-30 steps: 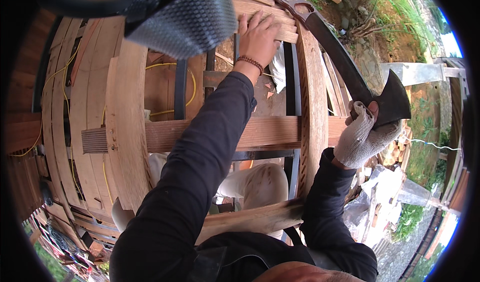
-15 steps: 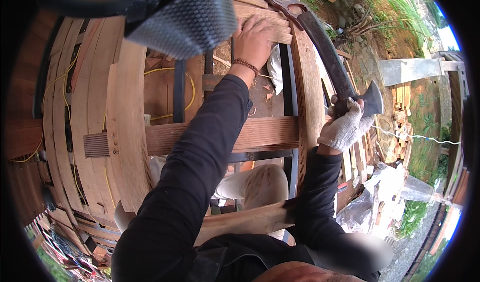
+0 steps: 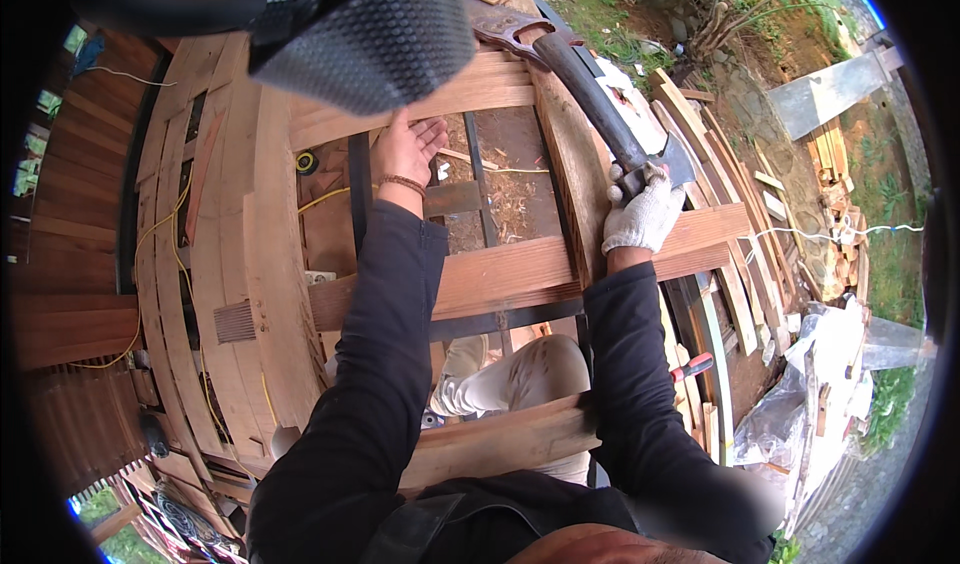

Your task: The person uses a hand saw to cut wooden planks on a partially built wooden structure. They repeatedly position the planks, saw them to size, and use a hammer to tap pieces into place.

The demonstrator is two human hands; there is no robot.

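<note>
our right hand (image 3: 642, 210), in a pale glove, has its grip closed around the hatchet (image 3: 600, 104), right by the head. the hatchet slants over the outer side of the right-hand beam (image 3: 572, 129), its dark handle running away from us toward a brown saw handle (image 3: 497, 26); we cannot tell whether the two touch. our left hand (image 3: 406, 154) is bare, its grip wide, fingers spread and palm partly turned up, near the far plank (image 3: 480, 92); one fingertip is hidden by the blurred dark strap (image 3: 375, 44). we wear a beaded bracelet (image 3: 404, 180) on that wrist. nearer us, a reddish crosspiece (image 3: 510, 269) spans the frame, and a yellow cable (image 3: 325, 200) shows at left.
</note>
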